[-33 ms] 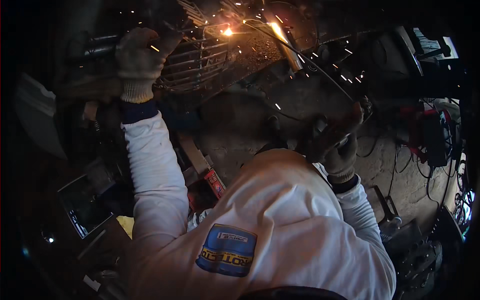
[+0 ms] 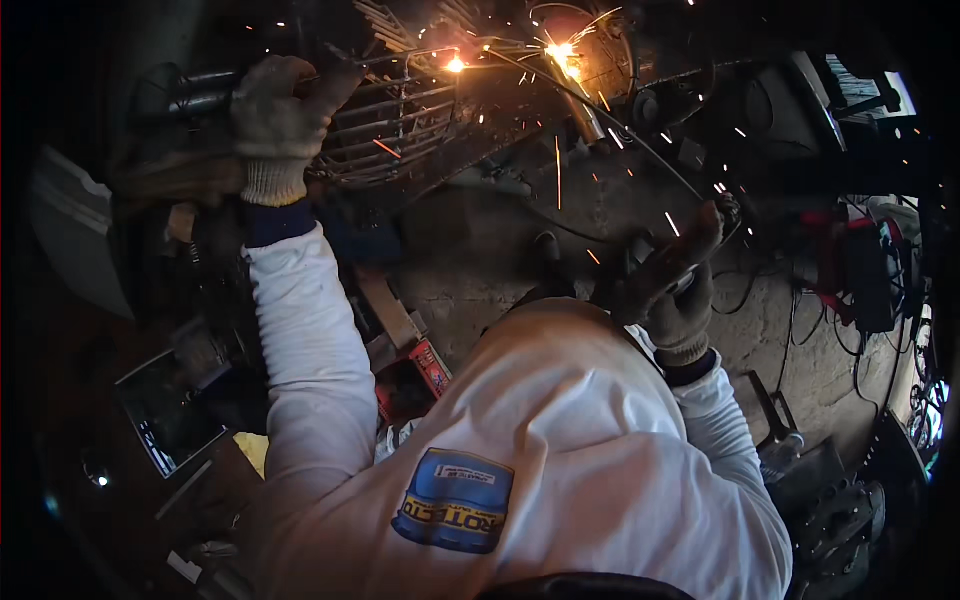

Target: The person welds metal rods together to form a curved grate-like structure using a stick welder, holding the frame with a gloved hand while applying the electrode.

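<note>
The left hand (image 2: 278, 115), in a pale knitted glove, is at the left end of a dark work surface (image 2: 515, 100), just beside a metal grid (image 2: 403, 110); its fingers look partly bent, but shadow hides their tips, so I cannot tell how far apart they are or whether they have hold of anything. The grid lies by the near edge of the surface, with a small orange glow (image 2: 455, 64) at its upper right. To the right, a metal tube (image 2: 587, 120) slants down to that near edge, a bright flare (image 2: 562, 50) at its upper end throwing sparks. The gloved right hand (image 2: 682, 318), well off the near edge, has its fingers curled around a dark holder (image 2: 665, 270), mostly in shade. From the holder's tip a long thin rod (image 2: 640, 139) runs up and left, passing in front of the tube.
</note>
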